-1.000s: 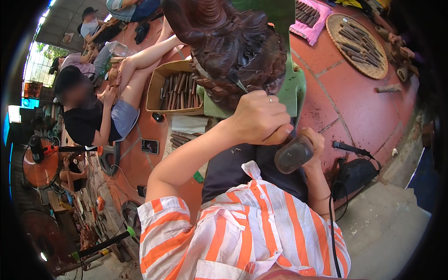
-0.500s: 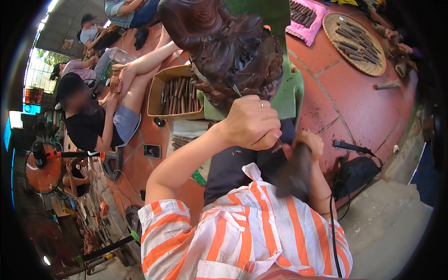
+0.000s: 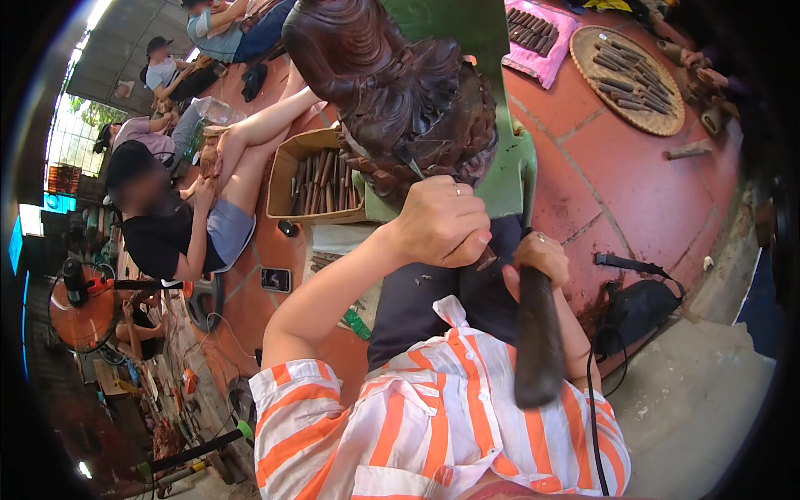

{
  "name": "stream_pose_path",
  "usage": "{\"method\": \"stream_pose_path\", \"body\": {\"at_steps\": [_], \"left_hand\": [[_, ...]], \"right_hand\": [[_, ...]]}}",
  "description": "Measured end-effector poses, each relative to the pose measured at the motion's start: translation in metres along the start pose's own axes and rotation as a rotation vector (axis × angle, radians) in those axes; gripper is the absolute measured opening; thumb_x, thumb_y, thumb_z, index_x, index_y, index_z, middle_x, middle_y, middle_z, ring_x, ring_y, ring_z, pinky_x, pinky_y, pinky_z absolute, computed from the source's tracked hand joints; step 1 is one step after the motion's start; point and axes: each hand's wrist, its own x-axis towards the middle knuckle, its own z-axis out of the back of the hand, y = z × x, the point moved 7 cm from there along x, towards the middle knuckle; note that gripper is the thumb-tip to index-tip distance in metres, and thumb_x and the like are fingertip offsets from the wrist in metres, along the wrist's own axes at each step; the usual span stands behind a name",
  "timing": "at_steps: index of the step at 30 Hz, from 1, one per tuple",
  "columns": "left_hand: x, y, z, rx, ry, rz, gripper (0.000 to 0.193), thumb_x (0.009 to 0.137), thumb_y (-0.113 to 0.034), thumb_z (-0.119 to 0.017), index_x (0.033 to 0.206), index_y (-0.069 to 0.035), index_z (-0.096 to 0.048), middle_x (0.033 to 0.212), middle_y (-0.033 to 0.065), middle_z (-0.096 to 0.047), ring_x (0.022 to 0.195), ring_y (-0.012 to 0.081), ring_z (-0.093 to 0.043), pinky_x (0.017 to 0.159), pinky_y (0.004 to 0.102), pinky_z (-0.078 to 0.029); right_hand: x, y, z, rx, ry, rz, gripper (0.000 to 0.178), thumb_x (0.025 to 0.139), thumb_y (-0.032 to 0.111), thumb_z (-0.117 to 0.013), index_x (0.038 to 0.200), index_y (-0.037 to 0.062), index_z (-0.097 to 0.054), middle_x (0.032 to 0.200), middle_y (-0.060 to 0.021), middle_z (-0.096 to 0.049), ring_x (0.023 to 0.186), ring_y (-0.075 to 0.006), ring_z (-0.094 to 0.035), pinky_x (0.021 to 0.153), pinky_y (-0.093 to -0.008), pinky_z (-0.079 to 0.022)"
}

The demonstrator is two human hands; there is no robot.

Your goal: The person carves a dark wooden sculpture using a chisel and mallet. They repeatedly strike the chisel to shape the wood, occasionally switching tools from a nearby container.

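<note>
The carved wooden statue lies just beyond the person's left hand, its bulk stretching away from the knuckles until the upper edge of the view cuts it off. The wood is a deep, dark brown, with a soft sheen along the smooth, rounded forms farthest from the hands. Closer in, flowing drapery breaks into curved, overlapping folds with shadowed grooves between them, and nearest the left hand the base is ringed with petal-like shapes that look rougher and slightly redder. A green plastic chair shows under and beside the carving, ahead of both hands. The left hand is clenched around a chisel, whose thin metal blade reaches the petalled base; the butt of its handle pokes out below the fist, toward the right hand. That right hand, just beside the left, grips a dark wooden mallet, its thick head hanging back toward the striped shirt, apart from the chisel. Left of the left hand sits a cardboard box of slim-handled tools; well beyond the right hand, a round woven tray carries more.
</note>
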Motion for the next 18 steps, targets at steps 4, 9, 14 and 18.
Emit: {"method": "stream_pose_path", "body": {"at_steps": [4,9,14,18], "left_hand": [[0.0,0.002,0.0,0.018,0.007,0.004,0.019,0.075,-0.02,-0.058,0.059,-0.013,-0.052,0.059,0.0006,-0.046,0.054,0.0199,-0.048,0.052,0.0338,-0.035],[-0.004,0.005,0.001,0.018,-0.015,0.015,0.02,0.075,-0.019,-0.058,0.058,-0.013,-0.051,0.058,0.0009,-0.045,0.054,0.02,-0.047,0.052,0.0337,-0.035],[-0.005,0.004,0.002,0.018,0.002,0.001,0.021,0.076,-0.02,-0.058,0.058,-0.013,-0.05,0.059,0.0008,-0.046,0.054,0.0199,-0.047,0.052,0.0339,-0.035],[-0.004,0.003,0.002,0.022,-0.004,-0.012,0.021,0.077,-0.02,-0.058,0.058,-0.013,-0.05,0.059,0.0007,-0.046,0.054,0.0198,-0.048,0.051,0.0341,-0.035]], "right_hand": [[-0.002,-0.002,0.004,0.212,-0.109,-0.048,0.031,0.063,0.012,-0.08,0.062,0.0077,-0.05,0.051,-0.0032,-0.043,0.041,-0.0205,-0.046,0.041,-0.0309,-0.035],[0.008,0.0,0.0,-0.049,0.07,-0.042,0.03,0.064,0.011,-0.081,0.064,0.0082,-0.051,0.053,-0.0034,-0.046,0.043,-0.0203,-0.047,0.042,-0.0303,-0.034],[0.008,-0.001,-0.003,-0.065,0.1,0.007,0.033,0.064,0.014,-0.082,0.063,0.0091,-0.049,0.054,-0.0024,-0.047,0.043,-0.0186,-0.048,0.041,-0.0309,-0.035],[0.002,0.008,0.003,0.327,-0.225,0.002,0.035,0.065,0.016,-0.082,0.061,0.0091,-0.048,0.051,-0.0034,-0.043,0.04,-0.0196,-0.044,0.041,-0.031,-0.033]]}}
